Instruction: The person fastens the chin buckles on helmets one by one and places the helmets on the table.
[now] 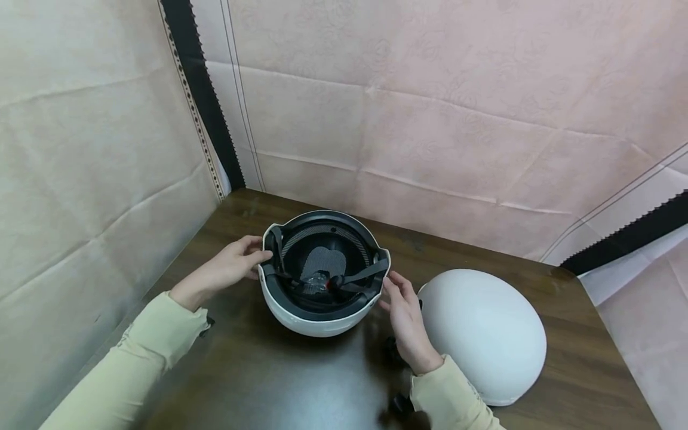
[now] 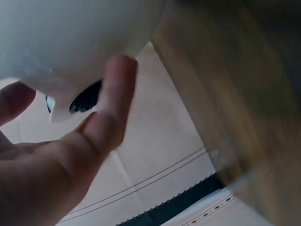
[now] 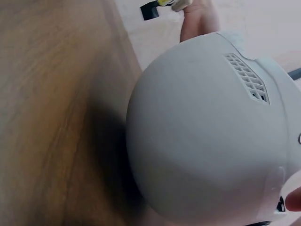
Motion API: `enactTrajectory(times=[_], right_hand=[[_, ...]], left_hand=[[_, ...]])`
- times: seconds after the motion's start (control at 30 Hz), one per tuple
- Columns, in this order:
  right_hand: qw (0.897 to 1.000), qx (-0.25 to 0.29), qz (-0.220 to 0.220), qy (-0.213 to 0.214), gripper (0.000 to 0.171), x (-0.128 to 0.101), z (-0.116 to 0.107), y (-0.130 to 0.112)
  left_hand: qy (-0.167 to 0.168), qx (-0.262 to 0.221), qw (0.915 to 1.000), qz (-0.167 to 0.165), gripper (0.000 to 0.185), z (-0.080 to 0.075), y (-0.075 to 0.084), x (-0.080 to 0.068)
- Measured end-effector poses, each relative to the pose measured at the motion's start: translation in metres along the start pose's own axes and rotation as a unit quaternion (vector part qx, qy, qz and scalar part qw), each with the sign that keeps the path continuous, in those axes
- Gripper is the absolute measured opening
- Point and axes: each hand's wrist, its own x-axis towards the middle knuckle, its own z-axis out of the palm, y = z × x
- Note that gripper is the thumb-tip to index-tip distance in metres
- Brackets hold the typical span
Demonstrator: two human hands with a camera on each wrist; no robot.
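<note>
The left hand (image 1: 232,267) is gripping the left rim of the upturned helmet (image 1: 301,316) — thumb and fingers curling over the edge by a black strap (image 1: 359,276). The helmet is sitting open side up toward the desk's (image 1: 258,370) far left corner. The right hand (image 1: 404,319) is touching its right rim, fingers barely bent — holding nothing. A second helmet (image 1: 484,331) is lying dome up just beside, near the right edge.

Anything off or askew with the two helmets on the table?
No damage or spill shows. The helmet between the hands lies upside down, black liner and straps facing up, left hand and right hand at its rim. The second helmet sits dome up beside it.
</note>
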Motion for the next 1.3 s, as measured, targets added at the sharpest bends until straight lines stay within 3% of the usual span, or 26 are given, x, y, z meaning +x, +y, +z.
enactTrajectory(times=[0.23, 0.5, 0.8, 1.03, 1.3], right_hand=[[0.996, 0.044, 0.036, -0.068, 0.061, 0.001, -0.002, 0.005], [0.988, 0.05, 0.069, -0.13, 0.056, 0.001, -0.006, 0.004], [0.987, 0.068, 0.095, -0.111, 0.066, 0.002, -0.005, 0.003], [0.981, 0.092, 0.1, -0.142, 0.076, 0.002, -0.001, 0.007], [0.978, 0.107, 0.1, -0.152, 0.079, 0.0, 0.0, 0.008]], left_hand=[[0.004, -0.03, 0.9995, -0.004, 0.057, 0.002, -0.006, 0.001], [0.0, -0.01, 0.9999, -0.01, 0.054, 0.001, -0.006, 0.003], [-0.005, -0.024, 0.9996, -0.011, 0.047, 0.004, -0.007, 0.005], [-0.028, -0.042, 0.9987, -0.011, 0.044, 0.002, -0.009, 0.005], [-0.025, -0.033, 0.9983, -0.04, 0.046, 0.004, -0.012, 0.006]])
